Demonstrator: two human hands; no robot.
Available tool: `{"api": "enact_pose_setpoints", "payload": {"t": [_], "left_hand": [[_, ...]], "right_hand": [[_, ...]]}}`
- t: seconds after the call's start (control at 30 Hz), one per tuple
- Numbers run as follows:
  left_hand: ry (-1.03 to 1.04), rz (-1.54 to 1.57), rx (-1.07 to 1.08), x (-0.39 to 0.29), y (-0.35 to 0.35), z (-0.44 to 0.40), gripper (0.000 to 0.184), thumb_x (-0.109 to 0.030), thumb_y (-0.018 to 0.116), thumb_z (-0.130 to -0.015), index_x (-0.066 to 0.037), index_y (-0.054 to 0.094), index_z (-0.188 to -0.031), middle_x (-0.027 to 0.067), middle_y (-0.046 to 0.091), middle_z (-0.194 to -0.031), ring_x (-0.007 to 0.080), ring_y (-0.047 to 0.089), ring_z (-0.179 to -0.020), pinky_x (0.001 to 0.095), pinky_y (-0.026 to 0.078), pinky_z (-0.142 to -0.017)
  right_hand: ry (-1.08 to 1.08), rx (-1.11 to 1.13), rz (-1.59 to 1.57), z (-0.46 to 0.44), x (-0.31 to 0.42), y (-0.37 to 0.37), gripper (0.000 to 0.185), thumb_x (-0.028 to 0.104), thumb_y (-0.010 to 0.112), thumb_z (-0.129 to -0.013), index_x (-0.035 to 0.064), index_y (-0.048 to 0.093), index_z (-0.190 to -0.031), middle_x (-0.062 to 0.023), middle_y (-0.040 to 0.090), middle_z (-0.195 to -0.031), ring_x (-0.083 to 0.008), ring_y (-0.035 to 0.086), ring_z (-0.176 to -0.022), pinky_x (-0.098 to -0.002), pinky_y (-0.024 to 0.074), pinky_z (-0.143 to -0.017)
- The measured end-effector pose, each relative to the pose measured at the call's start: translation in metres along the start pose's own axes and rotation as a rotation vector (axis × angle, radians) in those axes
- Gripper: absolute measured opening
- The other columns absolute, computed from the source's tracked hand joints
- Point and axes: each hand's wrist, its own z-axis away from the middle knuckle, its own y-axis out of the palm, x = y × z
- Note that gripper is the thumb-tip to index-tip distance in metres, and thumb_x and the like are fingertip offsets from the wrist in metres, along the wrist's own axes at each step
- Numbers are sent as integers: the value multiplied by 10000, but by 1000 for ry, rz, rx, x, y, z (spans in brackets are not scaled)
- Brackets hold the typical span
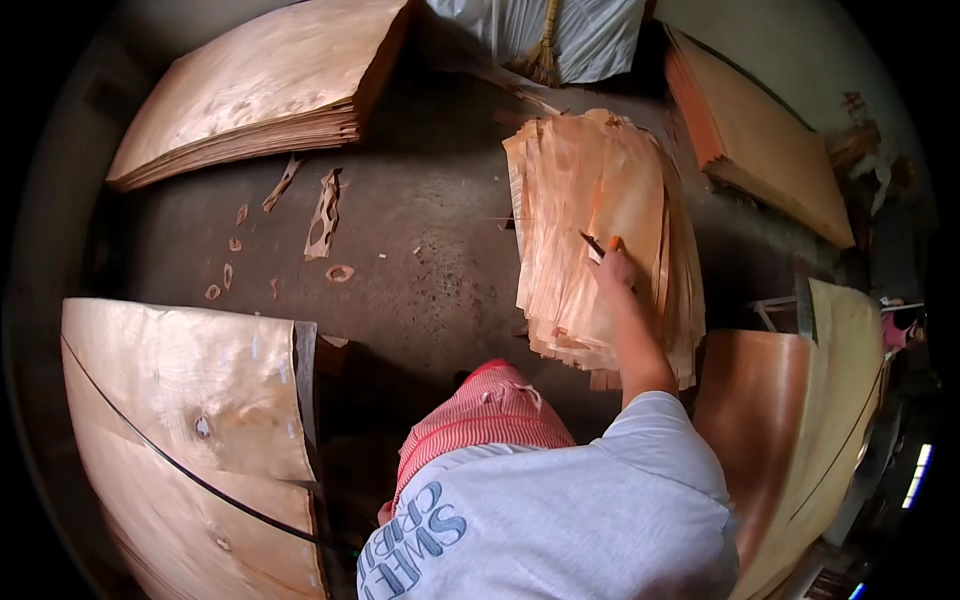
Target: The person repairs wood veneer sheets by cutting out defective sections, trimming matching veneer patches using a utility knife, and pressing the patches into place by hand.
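My right hand [615, 270] reaches out over a pile of loose, uneven veneer strips [560, 190] on the floor. Its fingers are closed on a dark, pointed knife [592, 243], and a bit of orange shows beside the fingers. Whether the orange belongs to the same tool, I cannot tell. The knife is above or against the top strips; contact is not clear. My left arm is hidden by my body, and the left hand does not show.
Large veneer stacks stand at the back left [260, 85], front left [190, 400] and back right [760, 140]. More sheets [750, 400] are at right. A dark strap [190, 475] crosses the front-left stack. Veneer scraps [322, 220] lie on the floor. A broom [545, 55] leans on white plastic sheeting [605, 45].
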Motion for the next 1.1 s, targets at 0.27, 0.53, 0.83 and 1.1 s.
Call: {"api": "enact_pose_setpoints", "payload": {"t": [0.27, 0.53, 0.83, 1.1], "left_hand": [[1, -88, 40, -81, -16, -26, 312, -241, 595, -817, 36, 609, -959, 127, 644, -882, 170, 591, -802, 273, 459, -705], [410, -770, 8, -350, -24, -19, 317, -326, 565, -802, -50, 605, -954, 158, 627, -863, 311, 604, -821, 384, 473, -700], [474, 88, 410, -544, -1, -104, 411, -306, 473, -899, -15, 454, -1188, 54, 566, -1043, 120, 525, -947, 244, 413, -808], [439, 936, 604, -708, 35, -187, 451, -324, 538, -858, -39, 447, -1196, 61, 525, -1156, 166, 495, -1067, 328, 386, -910]], "right_hand": [[-467, -272, -287, 24, 22, 43, 401, 233, 546, -777, 71, 500, -1141, -165, 579, -906, -329, 574, -792, -412, 467, -654], [-912, 53, -632, 116, 175, -19, 250, 201, 592, -755, 28, 588, -936, -138, 569, -794, -311, 561, -696, -364, 452, -601], [-1052, 562, -1188, 130, 307, -81, 279, 117, 606, -800, -8, 563, -1046, 10, 567, -855, -56, 506, -764, -202, 428, -646], [-1032, 721, -1215, 21, 400, -112, 305, 161, 617, -806, -13, 560, -1050, -25, 593, -918, -97, 526, -858, -251, 422, -762]]}}
